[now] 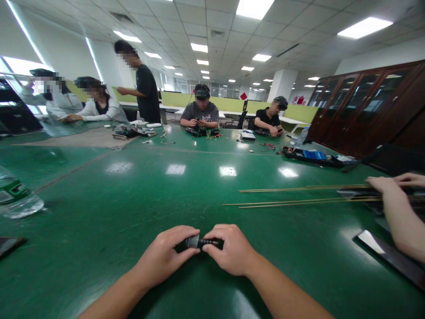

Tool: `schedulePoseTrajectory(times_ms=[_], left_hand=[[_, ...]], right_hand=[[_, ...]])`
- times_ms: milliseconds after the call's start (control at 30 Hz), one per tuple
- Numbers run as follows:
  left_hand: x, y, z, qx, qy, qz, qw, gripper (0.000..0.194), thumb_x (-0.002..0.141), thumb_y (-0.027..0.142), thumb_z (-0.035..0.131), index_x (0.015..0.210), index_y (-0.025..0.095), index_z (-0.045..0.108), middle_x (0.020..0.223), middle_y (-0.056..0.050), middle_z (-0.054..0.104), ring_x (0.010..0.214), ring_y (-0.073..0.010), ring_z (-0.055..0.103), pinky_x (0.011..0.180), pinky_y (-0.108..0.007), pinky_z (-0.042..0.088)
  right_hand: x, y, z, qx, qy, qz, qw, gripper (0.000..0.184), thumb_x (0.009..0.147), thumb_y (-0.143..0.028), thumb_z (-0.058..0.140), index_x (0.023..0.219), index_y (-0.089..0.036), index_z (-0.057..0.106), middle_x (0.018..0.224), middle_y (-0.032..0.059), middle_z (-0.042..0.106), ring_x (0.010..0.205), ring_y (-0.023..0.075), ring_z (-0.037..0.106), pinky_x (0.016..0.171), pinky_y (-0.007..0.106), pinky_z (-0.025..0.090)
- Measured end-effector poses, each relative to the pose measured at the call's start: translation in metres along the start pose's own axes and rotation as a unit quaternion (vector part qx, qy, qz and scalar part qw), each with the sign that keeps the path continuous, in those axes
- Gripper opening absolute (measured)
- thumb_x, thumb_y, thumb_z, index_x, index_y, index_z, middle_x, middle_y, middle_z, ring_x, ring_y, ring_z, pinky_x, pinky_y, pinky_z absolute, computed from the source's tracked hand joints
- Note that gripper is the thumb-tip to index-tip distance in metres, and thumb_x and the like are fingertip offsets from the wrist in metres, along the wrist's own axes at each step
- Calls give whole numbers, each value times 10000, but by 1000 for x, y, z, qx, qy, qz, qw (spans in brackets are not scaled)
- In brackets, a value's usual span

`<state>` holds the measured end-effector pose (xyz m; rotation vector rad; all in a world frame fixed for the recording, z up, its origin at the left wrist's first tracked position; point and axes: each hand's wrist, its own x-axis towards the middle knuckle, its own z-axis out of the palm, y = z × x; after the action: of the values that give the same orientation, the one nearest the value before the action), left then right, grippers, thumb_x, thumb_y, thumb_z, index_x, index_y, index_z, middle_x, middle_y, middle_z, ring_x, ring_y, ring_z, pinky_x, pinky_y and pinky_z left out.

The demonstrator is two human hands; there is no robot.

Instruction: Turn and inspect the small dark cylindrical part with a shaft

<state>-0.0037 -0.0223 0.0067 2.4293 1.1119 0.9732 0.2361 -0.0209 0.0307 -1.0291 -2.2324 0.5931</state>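
Note:
Just above the green tabletop (133, 248), a short dark cylindrical part (192, 242) with a grey band lies level between my two hands. Its thinner, ringed shaft points right and ends in a small metallic tip. My left hand (168, 250) pinches the thick, banded end between thumb and fingers. On the other side, my right hand (230, 249) closes thumb and fingertips around the thin shaft. The fingertips of both hands almost meet at the middle. What the part is, I cannot make out.
Long thin brass-coloured rods (282, 204) stretch from the right, where another person's hands (395, 199) rest. A water bottle (16, 195) is on the left, a dark flat device (392, 257) at right. Further back, several people work beside a black tray (308, 156) and electronic parts.

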Motion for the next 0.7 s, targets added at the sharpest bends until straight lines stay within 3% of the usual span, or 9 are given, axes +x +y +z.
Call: schedulePoseTrajectory(times_ms=[700], left_hand=[[1,-2,-2,10,9,6,1000,336,878,327,697,1203,251,653,1123,-72,715,1035,-213,689,927,-341,580]], right_hand=[[0,0,-1,-10,5,1,1000,118,877,-274,681,949,-223,759,833,25,708,766,171,637,716,273,443]])
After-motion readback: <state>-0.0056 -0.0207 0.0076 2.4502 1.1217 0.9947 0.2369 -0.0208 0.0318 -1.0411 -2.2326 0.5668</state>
